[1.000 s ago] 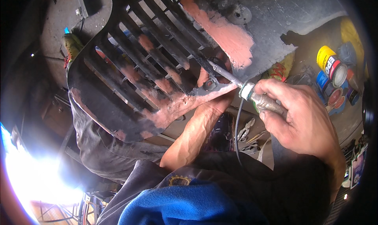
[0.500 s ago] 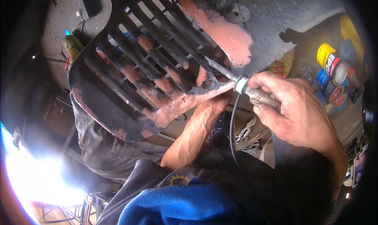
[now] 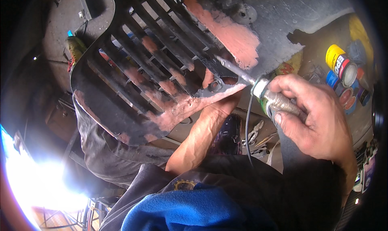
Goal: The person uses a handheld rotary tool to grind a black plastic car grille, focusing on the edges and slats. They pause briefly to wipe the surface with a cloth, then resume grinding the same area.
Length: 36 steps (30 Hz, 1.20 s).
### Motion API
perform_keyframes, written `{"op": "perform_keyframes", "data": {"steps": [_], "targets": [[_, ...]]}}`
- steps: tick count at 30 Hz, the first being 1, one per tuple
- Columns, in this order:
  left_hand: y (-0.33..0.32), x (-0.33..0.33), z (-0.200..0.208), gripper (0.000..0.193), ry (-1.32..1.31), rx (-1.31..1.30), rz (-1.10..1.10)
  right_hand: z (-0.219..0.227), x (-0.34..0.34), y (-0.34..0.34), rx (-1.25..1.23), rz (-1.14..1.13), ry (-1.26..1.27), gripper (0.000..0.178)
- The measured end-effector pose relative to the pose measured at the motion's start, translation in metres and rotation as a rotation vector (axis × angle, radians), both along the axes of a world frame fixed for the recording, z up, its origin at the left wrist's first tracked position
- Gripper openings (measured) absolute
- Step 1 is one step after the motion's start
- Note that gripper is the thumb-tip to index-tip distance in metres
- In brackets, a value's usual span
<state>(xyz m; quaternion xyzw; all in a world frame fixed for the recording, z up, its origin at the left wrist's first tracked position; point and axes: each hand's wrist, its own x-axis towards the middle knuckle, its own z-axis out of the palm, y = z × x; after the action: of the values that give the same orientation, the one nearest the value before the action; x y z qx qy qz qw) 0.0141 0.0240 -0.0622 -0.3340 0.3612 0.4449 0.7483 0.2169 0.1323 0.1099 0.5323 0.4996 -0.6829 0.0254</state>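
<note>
A black plastic car grille (image 3: 95,79) with long slats lies tilted before me, patched with pink filler along its near edge and slats. My right hand (image 3: 315,118) is closed around the taped handle of a soldering iron (image 3: 238,72). Its metal shaft points up and left, over the grille's right corner, close to a small round hole. Whether the tip touches the plastic I cannot tell. From below, my left hand (image 3: 228,103) grips that same corner; a finger shows through the gap beside the hole, and the rest is hidden. A dark cord hangs from the iron.
Beyond the grille lies a grey panel (image 3: 283,25) with pink filler and a ragged edge. Several cans stand at right, among them a yellow one (image 3: 335,58). Pliers (image 3: 255,132) lie below the grille. A shoe (image 3: 74,47) shows at upper left. A blue cloth (image 3: 182,208) hangs at my front.
My right hand and the soldering iron have shifted a little to the right, drawing the tip back slightly. The grille and my left arm have hardly moved.
</note>
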Motion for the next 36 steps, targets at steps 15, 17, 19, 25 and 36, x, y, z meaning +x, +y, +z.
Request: {"op": "perform_keyframes", "data": {"steps": [15,17,19,25,36], "targets": [[-0.007,-0.003,-0.005,0.041,0.045,-0.008,0.015,-0.018,-0.008,-0.006,0.009,0.076,-0.006,0.031],[-0.006,-0.001,-0.004,0.043,0.088,-0.019,0.007,-0.017,-0.01,-0.003,-0.017,0.072,-0.013,0.031],[-0.006,0.001,-0.002,0.043,0.117,-0.035,0.003,-0.017,-0.01,-0.003,-0.032,0.062,-0.014,0.031],[-0.005,0.002,-0.003,0.044,0.06,0.019,0.039,-0.025,-0.011,-0.008,0.039,0.079,0.011,0.032],[-0.023,-0.001,0.001,0.04,0.149,-0.01,-0.035,-0.008,0.0,-0.004,0.055,0.005,0.057,0.038]]}}
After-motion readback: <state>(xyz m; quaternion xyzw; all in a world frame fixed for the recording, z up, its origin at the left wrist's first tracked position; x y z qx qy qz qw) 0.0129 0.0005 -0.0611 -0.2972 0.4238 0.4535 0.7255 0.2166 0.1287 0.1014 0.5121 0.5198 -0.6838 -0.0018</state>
